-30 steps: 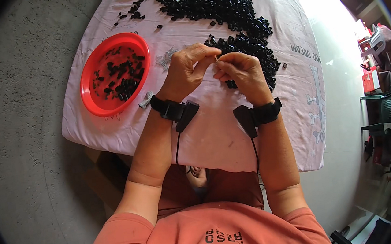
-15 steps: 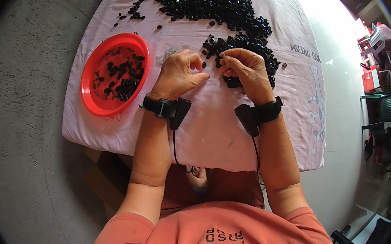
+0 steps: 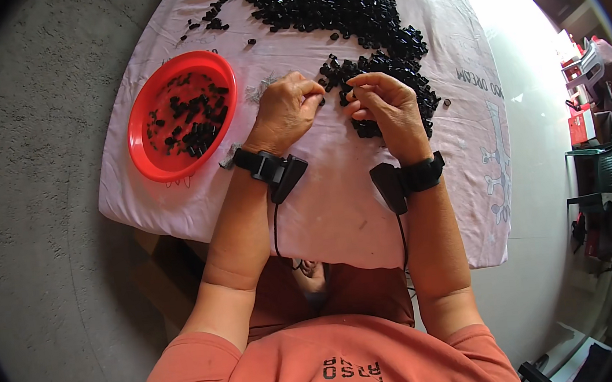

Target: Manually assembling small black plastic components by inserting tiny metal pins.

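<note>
My left hand (image 3: 285,112) is over the middle of the table, thumb and index finger closed in a pinch. A small black piece (image 3: 322,102) shows at its fingertips. My right hand (image 3: 391,113) is at the near edge of a pile of small black pieces (image 3: 375,64), its fingertips also pinched together. Whatever lies between them is too small to make out. Left of my left hand stands a round red basin (image 3: 136,145) with more black pieces inside. Thin grey slivers (image 3: 264,84) lie beside and partly under my left hand.
A larger heap of black pieces (image 3: 325,5) covers the table's far side, with strays to its left. The table has a pale pink printed cloth (image 3: 330,211). Black straps with wired boxes circle both wrists. Chairs (image 3: 608,154) stand at the far right on the floor.
My left hand has moved slightly right, and its thumb and index finger have closed on the small black piece. The right hand stays nearly in place, still pinched.
</note>
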### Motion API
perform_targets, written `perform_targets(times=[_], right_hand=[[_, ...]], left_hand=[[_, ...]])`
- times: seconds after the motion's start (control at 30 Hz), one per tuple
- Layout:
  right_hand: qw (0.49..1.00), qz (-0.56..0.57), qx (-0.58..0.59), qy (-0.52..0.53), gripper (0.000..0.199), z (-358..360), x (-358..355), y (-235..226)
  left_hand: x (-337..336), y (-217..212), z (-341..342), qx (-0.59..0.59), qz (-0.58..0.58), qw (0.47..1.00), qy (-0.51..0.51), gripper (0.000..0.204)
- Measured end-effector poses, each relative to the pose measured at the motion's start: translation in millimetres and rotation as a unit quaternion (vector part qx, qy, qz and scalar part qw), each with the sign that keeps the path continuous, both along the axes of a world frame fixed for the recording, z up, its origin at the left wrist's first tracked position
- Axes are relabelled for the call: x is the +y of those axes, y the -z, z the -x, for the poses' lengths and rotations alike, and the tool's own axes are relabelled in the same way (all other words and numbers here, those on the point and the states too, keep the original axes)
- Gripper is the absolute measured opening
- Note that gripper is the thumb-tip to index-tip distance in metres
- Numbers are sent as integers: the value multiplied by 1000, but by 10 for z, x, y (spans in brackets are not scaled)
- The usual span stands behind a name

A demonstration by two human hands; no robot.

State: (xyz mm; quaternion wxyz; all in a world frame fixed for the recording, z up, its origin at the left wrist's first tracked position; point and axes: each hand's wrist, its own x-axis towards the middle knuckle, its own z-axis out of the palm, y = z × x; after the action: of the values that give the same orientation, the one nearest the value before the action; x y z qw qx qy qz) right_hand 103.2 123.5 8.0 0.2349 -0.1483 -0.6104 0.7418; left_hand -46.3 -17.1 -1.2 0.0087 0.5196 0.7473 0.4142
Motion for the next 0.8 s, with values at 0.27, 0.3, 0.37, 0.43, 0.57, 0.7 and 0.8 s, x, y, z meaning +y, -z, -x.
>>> perform_targets(times=[0.27, 0.3, 0.37, 0.43, 0.57, 0.7, 0.8], right_hand=[[1000, 12, -9, 3, 15, -2, 1, -16], [1000, 13, -8, 4, 15, -2, -2, -19], [1000, 16, -6, 5, 15, -2, -3, -19], [1000, 20, -2, 6, 14, 0, -2, -12], [1000, 3, -15, 5, 14, 5, 0, -2], [1000, 2, -19, 5, 14, 11, -8, -4], [1000, -7, -20, 2, 13, 16, -9, 15]], left_hand=[[-17, -82, -79, -34, 26, 999, 22, 11], [-20, -78, -75, -33, 26, 999, 15, 11], [-22, -53, -59, -37, 28, 999, 7, 11], [-19, -10, -27, -48, 31, 998, 2, 12], [-26, -18, -29, -47, 32, 998, 24, 11], [-34, -44, -37, -31, 39, 998, 49, 13], [-38, -87, -59, -75, 60, 994, 54, 13]])
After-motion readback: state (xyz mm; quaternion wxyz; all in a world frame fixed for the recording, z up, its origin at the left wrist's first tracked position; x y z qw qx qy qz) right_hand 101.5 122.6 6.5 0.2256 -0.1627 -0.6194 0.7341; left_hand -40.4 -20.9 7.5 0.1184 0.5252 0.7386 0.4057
